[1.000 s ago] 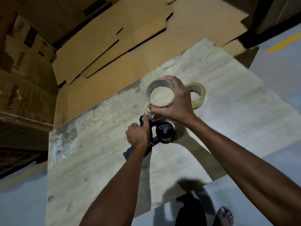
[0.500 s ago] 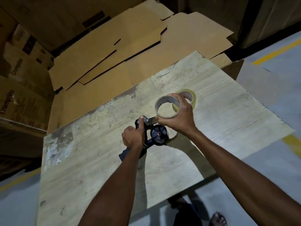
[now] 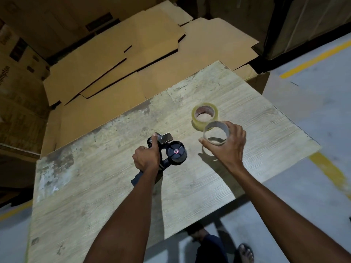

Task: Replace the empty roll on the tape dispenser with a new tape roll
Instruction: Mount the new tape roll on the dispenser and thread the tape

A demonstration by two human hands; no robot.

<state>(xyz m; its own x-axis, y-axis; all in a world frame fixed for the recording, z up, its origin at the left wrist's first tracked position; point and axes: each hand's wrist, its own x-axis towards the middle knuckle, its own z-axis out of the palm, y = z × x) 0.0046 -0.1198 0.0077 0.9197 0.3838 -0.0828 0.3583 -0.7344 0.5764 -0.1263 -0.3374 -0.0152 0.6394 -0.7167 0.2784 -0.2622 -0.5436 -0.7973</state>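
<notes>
My left hand (image 3: 147, 157) grips the black tape dispenser (image 3: 167, 151) on the pale wooden board (image 3: 114, 186), thumb near its metal blade end. Its round black hub faces up with nothing on it. My right hand (image 3: 228, 147) holds the empty cardboard core (image 3: 209, 130) by its rim, a little above the board and to the right of the dispenser. Just behind the core, a full roll of clear yellowish tape (image 3: 204, 116) lies flat on the board.
Flattened cardboard sheets (image 3: 133, 63) lie beyond the board's far edge, with stacked cartons (image 3: 17, 82) at the left. Grey floor with yellow lines (image 3: 313, 57) runs on the right. A sandalled foot (image 3: 245, 253) shows below the board's near edge.
My right hand has carried the empty core off the dispenser to the right and lower, uncovering the full tape roll. My left hand still holds the dispenser in place.
</notes>
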